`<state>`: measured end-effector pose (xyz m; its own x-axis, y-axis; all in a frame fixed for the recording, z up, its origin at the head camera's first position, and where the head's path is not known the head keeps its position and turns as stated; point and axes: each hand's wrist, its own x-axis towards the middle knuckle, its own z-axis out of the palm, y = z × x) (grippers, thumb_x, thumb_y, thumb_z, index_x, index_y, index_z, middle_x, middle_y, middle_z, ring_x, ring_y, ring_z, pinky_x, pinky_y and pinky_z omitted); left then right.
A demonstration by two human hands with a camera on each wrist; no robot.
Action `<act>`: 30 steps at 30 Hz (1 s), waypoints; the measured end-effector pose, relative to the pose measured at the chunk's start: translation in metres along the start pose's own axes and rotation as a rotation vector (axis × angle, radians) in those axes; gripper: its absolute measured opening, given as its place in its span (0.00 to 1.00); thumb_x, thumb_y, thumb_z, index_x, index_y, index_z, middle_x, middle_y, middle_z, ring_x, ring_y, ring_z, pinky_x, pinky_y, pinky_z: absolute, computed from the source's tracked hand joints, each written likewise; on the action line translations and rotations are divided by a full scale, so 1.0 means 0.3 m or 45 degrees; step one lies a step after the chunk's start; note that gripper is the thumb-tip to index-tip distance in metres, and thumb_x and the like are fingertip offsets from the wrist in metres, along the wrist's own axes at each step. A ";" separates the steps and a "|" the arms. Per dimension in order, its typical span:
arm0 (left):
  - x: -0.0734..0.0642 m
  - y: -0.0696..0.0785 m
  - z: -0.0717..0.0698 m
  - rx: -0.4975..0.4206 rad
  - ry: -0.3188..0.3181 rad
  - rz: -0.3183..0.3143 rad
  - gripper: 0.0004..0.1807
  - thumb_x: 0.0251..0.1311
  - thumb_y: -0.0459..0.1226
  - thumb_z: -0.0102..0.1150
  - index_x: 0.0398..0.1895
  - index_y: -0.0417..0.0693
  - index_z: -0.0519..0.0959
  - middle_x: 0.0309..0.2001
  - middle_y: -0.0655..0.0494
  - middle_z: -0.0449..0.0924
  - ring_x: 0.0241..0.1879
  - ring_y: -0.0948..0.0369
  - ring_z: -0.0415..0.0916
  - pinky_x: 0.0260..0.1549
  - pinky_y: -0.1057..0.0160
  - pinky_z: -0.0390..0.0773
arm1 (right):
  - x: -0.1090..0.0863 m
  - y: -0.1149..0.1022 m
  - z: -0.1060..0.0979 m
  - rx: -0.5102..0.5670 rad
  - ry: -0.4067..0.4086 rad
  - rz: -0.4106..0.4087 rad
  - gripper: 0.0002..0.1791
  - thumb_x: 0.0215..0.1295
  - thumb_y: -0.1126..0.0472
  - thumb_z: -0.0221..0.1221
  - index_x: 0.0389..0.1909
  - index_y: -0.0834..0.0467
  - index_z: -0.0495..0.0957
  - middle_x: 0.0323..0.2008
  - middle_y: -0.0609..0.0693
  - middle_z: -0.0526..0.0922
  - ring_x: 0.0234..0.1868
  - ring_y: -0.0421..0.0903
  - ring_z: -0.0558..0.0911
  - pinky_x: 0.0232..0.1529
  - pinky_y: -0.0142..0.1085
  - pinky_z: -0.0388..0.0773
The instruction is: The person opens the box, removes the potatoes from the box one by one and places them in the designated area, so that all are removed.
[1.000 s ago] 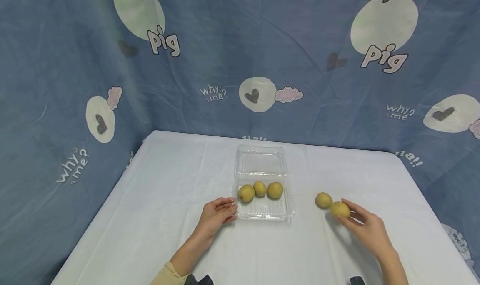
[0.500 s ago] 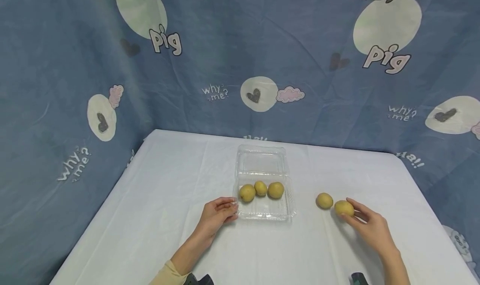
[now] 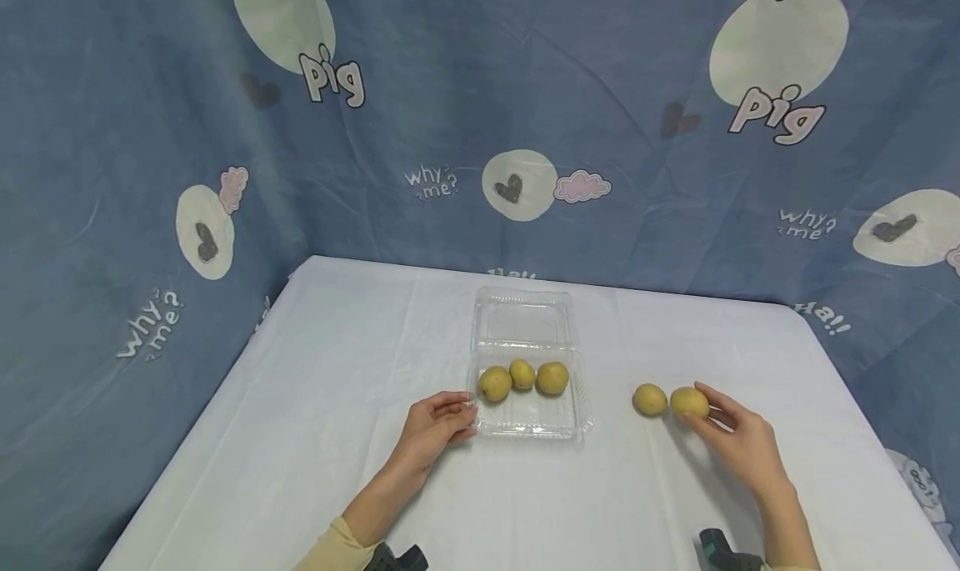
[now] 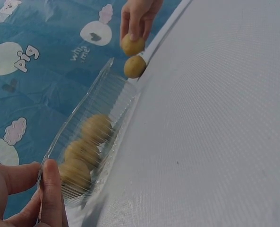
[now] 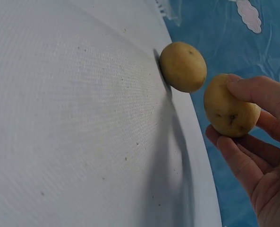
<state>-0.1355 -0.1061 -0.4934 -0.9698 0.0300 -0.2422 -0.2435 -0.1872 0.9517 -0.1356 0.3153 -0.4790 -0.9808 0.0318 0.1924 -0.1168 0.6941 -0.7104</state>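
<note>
A clear plastic clamshell box [image 3: 532,425] lies open in the middle of the table in the head view. Three yellow potatoes, among them the right-hand one [image 3: 552,378], sit in a row in its base. My left hand [image 3: 429,431] pinches the box's left rim between thumb and fingers, as the left wrist view also shows. Off to the right, my right hand [image 3: 738,442] holds a potato [image 5: 230,106] by thumb and fingertips, raised off the cloth. Just left of it another potato [image 3: 649,399] rests on the table, a small gap between the two.
White cloth covers the table [image 3: 315,371]. Behind and at the sides hangs a blue printed curtain [image 3: 420,121]. The box's lid [image 3: 523,317] is folded back toward the far edge. Dark wrist gear [image 3: 723,550] shows below the right hand.
My right hand, holding its potato, has lifted and shifted slightly right, widening the gap from the potato on the table. The left hand stays at the box rim.
</note>
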 end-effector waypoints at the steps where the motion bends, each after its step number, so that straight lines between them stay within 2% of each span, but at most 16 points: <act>1: -0.001 0.000 0.000 0.002 0.000 0.001 0.18 0.60 0.27 0.64 0.52 0.26 0.74 0.35 0.50 0.77 0.33 0.62 0.77 0.36 0.65 0.85 | 0.003 -0.001 0.000 -0.008 0.000 0.001 0.31 0.62 0.54 0.68 0.62 0.65 0.73 0.58 0.65 0.76 0.44 0.18 0.71 0.42 0.11 0.70; 4: -0.002 0.001 0.000 0.005 -0.001 0.003 0.19 0.60 0.27 0.64 0.52 0.26 0.74 0.35 0.50 0.77 0.33 0.63 0.77 0.36 0.66 0.85 | 0.009 -0.003 0.001 -0.030 -0.009 0.010 0.31 0.62 0.53 0.67 0.62 0.65 0.73 0.58 0.65 0.76 0.49 0.34 0.80 0.42 0.11 0.70; 7: -0.002 0.001 0.000 0.010 0.001 0.002 0.19 0.60 0.28 0.64 0.53 0.26 0.74 0.35 0.50 0.77 0.33 0.63 0.77 0.36 0.66 0.85 | 0.015 -0.001 0.004 -0.037 -0.013 0.019 0.32 0.62 0.53 0.67 0.63 0.65 0.73 0.59 0.66 0.75 0.52 0.55 0.81 0.42 0.11 0.70; 9: -0.001 0.000 -0.001 0.014 0.003 -0.001 0.19 0.60 0.28 0.64 0.53 0.26 0.74 0.35 0.50 0.77 0.33 0.63 0.77 0.36 0.66 0.85 | 0.018 0.003 0.007 -0.029 -0.017 0.024 0.32 0.62 0.53 0.68 0.63 0.65 0.73 0.59 0.66 0.75 0.52 0.59 0.80 0.42 0.11 0.70; 16: -0.001 -0.002 -0.001 0.009 0.000 0.001 0.19 0.61 0.28 0.64 0.53 0.26 0.74 0.35 0.50 0.77 0.33 0.63 0.77 0.35 0.66 0.85 | 0.022 0.016 0.015 -0.025 -0.028 0.015 0.32 0.62 0.55 0.67 0.63 0.66 0.72 0.58 0.67 0.75 0.52 0.64 0.79 0.40 0.11 0.70; 18: -0.002 -0.002 -0.001 0.007 0.000 0.004 0.19 0.61 0.28 0.64 0.53 0.26 0.73 0.35 0.50 0.77 0.33 0.63 0.77 0.35 0.66 0.85 | 0.024 0.018 0.016 -0.027 -0.028 0.019 0.31 0.63 0.55 0.67 0.63 0.66 0.72 0.58 0.67 0.75 0.52 0.63 0.79 0.41 0.13 0.72; 20: -0.002 -0.002 -0.001 0.005 0.001 0.004 0.19 0.61 0.28 0.64 0.53 0.26 0.74 0.35 0.50 0.77 0.33 0.63 0.77 0.36 0.66 0.85 | 0.025 0.019 0.017 -0.036 -0.029 0.022 0.31 0.63 0.55 0.67 0.63 0.66 0.72 0.58 0.67 0.75 0.52 0.63 0.79 0.44 0.23 0.80; 22: 0.000 -0.002 -0.001 0.004 0.001 0.001 0.20 0.60 0.28 0.64 0.53 0.26 0.74 0.35 0.50 0.77 0.33 0.63 0.77 0.36 0.66 0.85 | 0.026 0.019 0.018 -0.042 -0.039 0.034 0.31 0.63 0.55 0.67 0.63 0.67 0.72 0.58 0.68 0.75 0.52 0.64 0.79 0.47 0.37 0.83; 25: 0.004 -0.004 -0.003 0.006 -0.002 -0.004 0.19 0.60 0.28 0.64 0.53 0.26 0.74 0.35 0.50 0.77 0.33 0.62 0.78 0.36 0.66 0.85 | 0.027 0.019 0.018 -0.047 -0.067 0.057 0.33 0.64 0.53 0.66 0.64 0.67 0.71 0.59 0.68 0.74 0.53 0.65 0.78 0.48 0.54 0.80; 30: 0.007 -0.010 -0.005 0.008 -0.012 -0.011 0.19 0.60 0.27 0.64 0.52 0.26 0.74 0.35 0.50 0.77 0.33 0.62 0.78 0.37 0.65 0.85 | 0.030 0.022 0.020 -0.052 -0.097 0.083 0.34 0.64 0.51 0.66 0.64 0.67 0.70 0.60 0.68 0.73 0.55 0.66 0.77 0.51 0.57 0.79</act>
<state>-0.1368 -0.1071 -0.4969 -0.9678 0.0406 -0.2485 -0.2518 -0.1811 0.9507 -0.1462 0.3160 -0.4860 -0.9953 0.0246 0.0937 -0.0473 0.7211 -0.6913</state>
